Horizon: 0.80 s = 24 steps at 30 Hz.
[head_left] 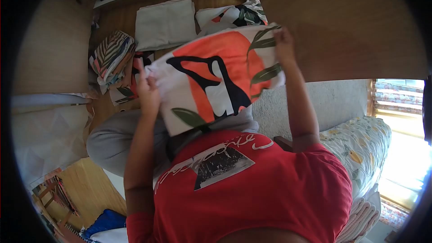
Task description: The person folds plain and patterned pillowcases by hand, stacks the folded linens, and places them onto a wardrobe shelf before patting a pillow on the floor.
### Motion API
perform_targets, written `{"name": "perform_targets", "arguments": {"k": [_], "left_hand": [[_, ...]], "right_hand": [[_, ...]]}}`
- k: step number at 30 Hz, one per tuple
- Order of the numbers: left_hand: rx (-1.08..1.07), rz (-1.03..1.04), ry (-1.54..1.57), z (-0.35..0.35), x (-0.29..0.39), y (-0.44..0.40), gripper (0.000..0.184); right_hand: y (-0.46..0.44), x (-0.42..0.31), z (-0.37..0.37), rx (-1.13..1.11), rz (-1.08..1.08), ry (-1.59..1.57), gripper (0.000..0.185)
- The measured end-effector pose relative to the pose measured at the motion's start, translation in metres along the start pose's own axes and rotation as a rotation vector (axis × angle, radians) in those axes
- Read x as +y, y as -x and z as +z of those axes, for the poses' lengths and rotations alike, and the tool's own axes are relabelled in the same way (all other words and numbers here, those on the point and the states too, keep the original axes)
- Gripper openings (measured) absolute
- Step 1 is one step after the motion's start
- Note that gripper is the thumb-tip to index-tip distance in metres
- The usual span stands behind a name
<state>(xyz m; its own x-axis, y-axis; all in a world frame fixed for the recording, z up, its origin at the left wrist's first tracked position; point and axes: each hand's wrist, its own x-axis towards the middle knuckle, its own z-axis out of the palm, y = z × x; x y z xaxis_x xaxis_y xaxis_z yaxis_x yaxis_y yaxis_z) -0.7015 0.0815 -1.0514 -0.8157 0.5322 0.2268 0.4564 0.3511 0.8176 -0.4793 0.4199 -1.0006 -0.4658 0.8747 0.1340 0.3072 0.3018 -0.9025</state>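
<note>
A white cloth (225, 76) printed with orange shapes, black outlines and green leaves is stretched out in front of my chest. It looks like bed linen, about the size of a pillowcase. My left hand (149, 91) grips its left edge, with the thumb pointing up. At the upper right corner, my right hand (283, 45) is closed on the same cloth and held higher than the left. Just beyond the cloth, a folded white cloth (165, 24) lies on the wooden shelf (114, 15).
Striped, leaf-patterned fabric (112, 56) is piled at the shelf's left. Another printed cloth (238, 14) lies at its back right. Open cabinet doors (342, 27) flank both sides. To the right stands a bed with a floral cover (355, 148) beside a bright window.
</note>
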Motion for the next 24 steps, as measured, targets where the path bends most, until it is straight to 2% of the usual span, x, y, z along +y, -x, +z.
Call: {"name": "perform_targets", "arguments": {"k": [1,2,3,4,5,7,8,9,10,11,12,13,14,16,19,21,22,23,24], "left_hand": [[-0.096,-0.096,-0.026,0.009,-0.004,0.005,0.049],[-0.096,-0.088,-0.031,0.012,-0.005,0.002,0.049],[-0.199,-0.068,-0.042,0.015,-0.007,-0.001,0.050],[-0.303,-0.057,-0.054,0.015,-0.010,-0.002,0.051],[-0.306,-0.063,-0.059,0.014,-0.014,-0.003,0.051],[-0.320,-0.401,0.373,0.008,-0.021,-0.012,0.053],[-0.324,-0.395,0.370,0.006,-0.017,-0.013,0.053],[-0.268,-0.409,0.538,0.002,-0.014,-0.012,0.053],[-0.211,-0.423,0.710,-0.004,-0.007,-0.008,0.054],[-0.211,-0.419,0.713,-0.009,0.007,-0.005,0.054],[-0.075,-0.210,0.550,-0.015,0.027,-0.001,0.053],[0.057,-0.017,0.379,-0.022,0.046,0.007,0.052],[0.050,-0.034,0.377,-0.032,0.063,0.017,0.052],[0.179,0.010,0.444,-0.048,0.089,0.027,0.051],[0.151,0.007,0.348,-0.056,0.085,0.029,0.050],[0.121,-0.040,0.418,-0.037,0.048,0.027,0.050],[0.105,-0.002,0.304,-0.022,0.023,0.024,0.051],[0.089,0.032,0.190,-0.008,0.002,0.021,0.051],[-0.068,-0.055,0.034,0.005,-0.016,0.017,0.051]], "right_hand": [[0.004,0.021,0.009,0.002,0.003,-0.007,0.022],[0.007,0.030,0.019,-0.055,0.055,-0.015,0.021],[0.006,0.038,0.024,-0.115,0.110,-0.021,0.019],[0.004,0.037,0.026,-0.118,0.115,-0.026,0.019],[0.000,0.036,0.026,-0.087,0.120,-0.134,0.022],[-0.003,0.028,0.022,-0.043,0.129,-0.247,0.024],[-0.001,0.020,0.017,-0.135,0.259,-0.416,0.026],[0.002,0.015,0.014,-0.227,0.389,-0.584,0.028],[0.010,0.018,0.010,-0.223,0.387,-0.585,0.028],[0.019,0.023,0.006,-0.239,0.408,-0.591,0.030],[0.026,0.025,0.002,-0.259,0.427,-0.592,0.031],[0.034,0.000,-0.008,-0.167,0.437,-0.615,0.031],[0.042,-0.035,-0.021,-0.070,0.456,-0.636,0.030],[0.045,-0.059,-0.047,-0.063,0.263,-0.663,0.027],[0.036,-0.085,-0.056,-0.096,0.165,-0.535,0.028],[0.027,-0.089,-0.036,-0.055,0.301,-0.094,0.033],[0.022,-0.073,-0.023,-0.148,0.178,-0.066,0.037],[0.013,-0.041,-0.011,-0.103,0.102,0.104,0.035],[0.011,-0.014,0.002,-0.112,0.030,0.154,0.033]]}}
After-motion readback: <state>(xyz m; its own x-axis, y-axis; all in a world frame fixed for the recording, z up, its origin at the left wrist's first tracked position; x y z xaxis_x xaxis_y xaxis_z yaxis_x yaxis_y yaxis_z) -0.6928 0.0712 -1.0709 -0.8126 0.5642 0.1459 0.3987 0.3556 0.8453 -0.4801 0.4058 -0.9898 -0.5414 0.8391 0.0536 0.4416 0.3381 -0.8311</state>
